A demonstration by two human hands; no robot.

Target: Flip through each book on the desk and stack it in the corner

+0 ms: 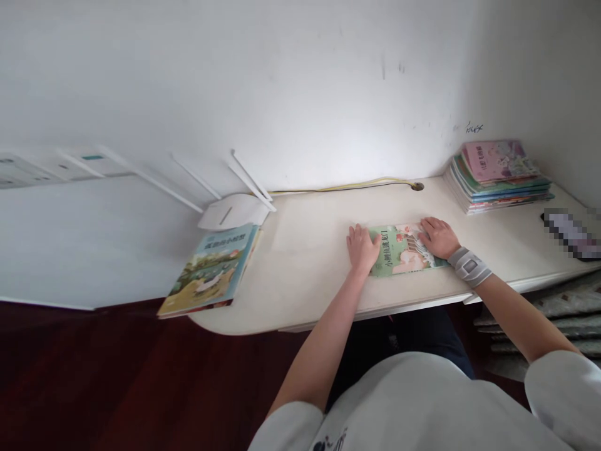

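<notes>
1. I have one picture book (400, 252) in hand-contact here: thin, soft-looking, with a pale green cover.
2. Closed, front cover up, lying flat on the white desk (307, 275), near its front edge.
3. Long sides run left to right, roughly along that edge; I read the pose as a quarter turn, top of the cover to the left.
4. Dark Chinese title near the left end, its line running from the near side to the far side.
5. Artwork, from my viewpoint: a large peach shape mid-cover, smaller red-orange ones beyond it, white and brown curved bands toward the right.
6. Both short ends are partly hidden from me; finer drawing too small to make out.
</notes>
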